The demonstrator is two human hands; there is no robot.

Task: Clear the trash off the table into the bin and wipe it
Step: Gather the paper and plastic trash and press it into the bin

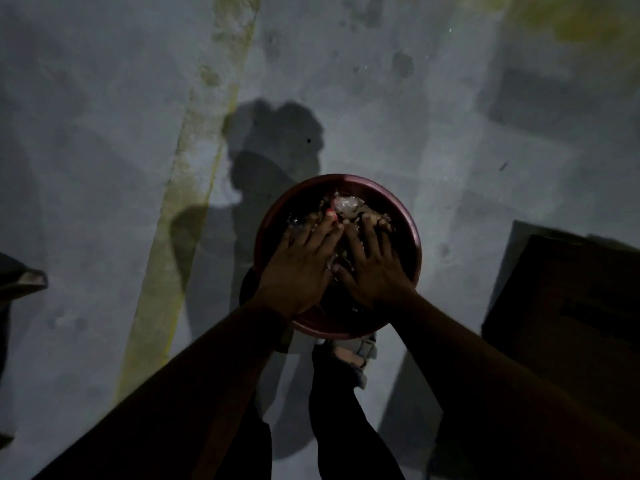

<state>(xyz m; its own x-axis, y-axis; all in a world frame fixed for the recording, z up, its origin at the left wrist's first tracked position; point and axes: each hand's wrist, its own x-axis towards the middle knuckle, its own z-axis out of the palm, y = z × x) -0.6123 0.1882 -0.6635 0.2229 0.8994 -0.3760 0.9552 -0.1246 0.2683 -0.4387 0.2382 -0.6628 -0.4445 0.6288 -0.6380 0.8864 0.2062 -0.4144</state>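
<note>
Dim shot, looking straight down. Round dark-red bin (414, 237) sits on the floor at centre frame, slightly right of middle. Inside it a heap of crumpled trash (346, 207), clear plastic and brownish scraps, piled near the rim; single pieces too dark to tell apart. Left hand (298, 268) lies palm down over the lower-left part of the bin mouth, fingers straight and spread, tips on the trash, one nail painted red. Right hand (375, 268) lies palm down just beside it over the lower-right part, fingers also straight and spread, tips on the trash. Thumbs nearly meet at the middle; neither hand is curled round anything, both flat and pressing on the heap. Both forearms come in from the bottom of the frame. Grey concrete floor (104, 133) fills most of the view, with a yellowish stripe (194, 168) running diagonally from upper centre to lower left. Person's shadow falls on the floor just above and left of the bin. A sandalled foot (356, 355) shows right below the bin. Dark boxy object (568, 306) at right edge, cannot tell what. No table in view.
</note>
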